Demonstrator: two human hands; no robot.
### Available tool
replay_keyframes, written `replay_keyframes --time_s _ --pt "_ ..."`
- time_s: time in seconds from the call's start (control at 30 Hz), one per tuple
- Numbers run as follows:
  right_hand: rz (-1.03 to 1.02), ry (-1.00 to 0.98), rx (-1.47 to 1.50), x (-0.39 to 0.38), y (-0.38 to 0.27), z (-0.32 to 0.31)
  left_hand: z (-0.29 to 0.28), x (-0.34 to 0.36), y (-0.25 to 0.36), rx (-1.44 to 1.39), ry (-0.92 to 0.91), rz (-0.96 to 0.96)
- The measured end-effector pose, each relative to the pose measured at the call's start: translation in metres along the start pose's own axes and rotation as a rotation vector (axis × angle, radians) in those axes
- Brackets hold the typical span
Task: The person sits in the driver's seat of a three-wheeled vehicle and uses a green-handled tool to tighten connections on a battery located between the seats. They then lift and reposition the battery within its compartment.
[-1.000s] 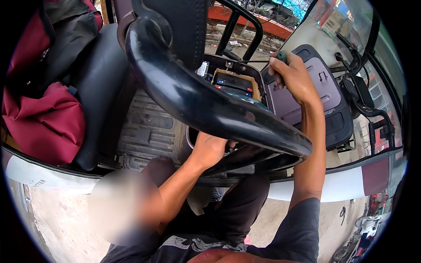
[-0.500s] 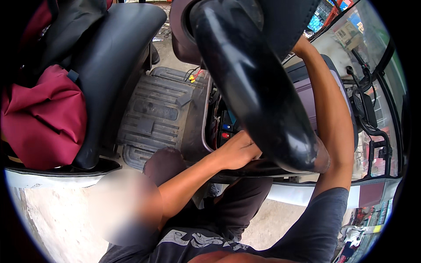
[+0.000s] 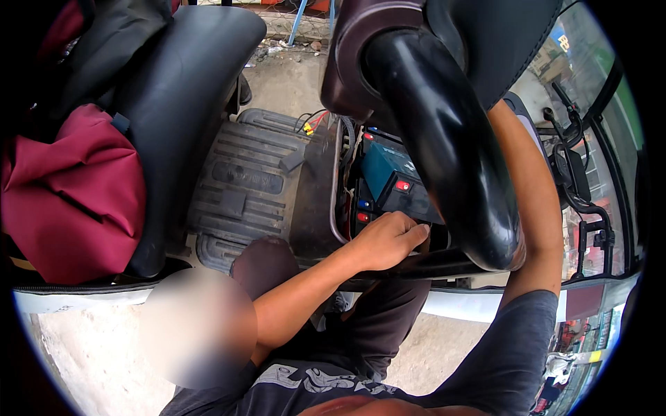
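Over the near edge of an open compartment [image 3: 316, 201], my left hand [image 3: 388, 240] is closed, thumb alongside the curled fingers. What those fingers hold, if anything, is hidden. Just beyond it sit several batteries, among them a teal-and-black battery [image 3: 392, 170] with a red terminal cap [image 3: 403, 186]. Red and blue caps [image 3: 363, 210] show beside it. A raised seat [image 3: 485, 48] with a thick, glossy black armrest [image 3: 444, 132] leans over the compartment. My right arm [image 3: 531, 187] reaches up past the armrest, and its hand is out of sight behind the seat.
To the left lie a ribbed floor mat [image 3: 243, 170] and a black bench seat [image 3: 184, 90] bearing a maroon bag [image 3: 76, 187]. Wires with a yellow connector [image 3: 309, 129] stick out at the compartment's far corner. Handlebars [image 3: 576, 159] stand behind the windshield at right.
The raised seat and its armrest have shifted to the right, baring more of the batteries. My left hand has moved slightly right, and its thumb now shows. The right wrist has gone behind the seat.
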State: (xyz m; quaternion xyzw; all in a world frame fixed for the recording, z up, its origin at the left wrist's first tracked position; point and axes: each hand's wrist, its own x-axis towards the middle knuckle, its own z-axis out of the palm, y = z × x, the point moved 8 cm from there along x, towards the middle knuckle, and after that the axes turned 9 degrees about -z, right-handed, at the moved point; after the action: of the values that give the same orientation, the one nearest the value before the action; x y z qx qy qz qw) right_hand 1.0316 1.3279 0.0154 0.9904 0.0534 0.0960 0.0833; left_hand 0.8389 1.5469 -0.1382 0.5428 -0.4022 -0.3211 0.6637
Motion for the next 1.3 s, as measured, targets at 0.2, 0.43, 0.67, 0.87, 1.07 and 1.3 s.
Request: replay_keyframes --time_s 0.2,0.43,0.67,0.87,1.07,1.3 --pt "-0.215 0.1 -0.11 -0.009 0.049 0.013 0.025 0.01 -0.024 -0.012 -0.087 -0.037" --pt "-0.233 0.234 -0.075 0.018 0.028 0.035 0.009 0.01 -0.026 0.026 -0.008 -0.02" --pt "-0.018 0.076 -0.159 -0.002 0.03 0.038 0.032 0.018 -0.04 0.035 -0.032 0.061" --pt "0.025 0.04 -0.173 0.006 0.023 0.038 0.024 0.017 -0.034 0.063 0.001 0.035" --pt "0.086 0.016 -0.197 -0.007 0.031 0.035 0.021 0.014 -0.028 0.03 0.009 0.01" --pt "0.131 0.006 -0.208 -0.011 0.039 0.034 0.021 0.013 -0.03 0.052 0.02 0.025"
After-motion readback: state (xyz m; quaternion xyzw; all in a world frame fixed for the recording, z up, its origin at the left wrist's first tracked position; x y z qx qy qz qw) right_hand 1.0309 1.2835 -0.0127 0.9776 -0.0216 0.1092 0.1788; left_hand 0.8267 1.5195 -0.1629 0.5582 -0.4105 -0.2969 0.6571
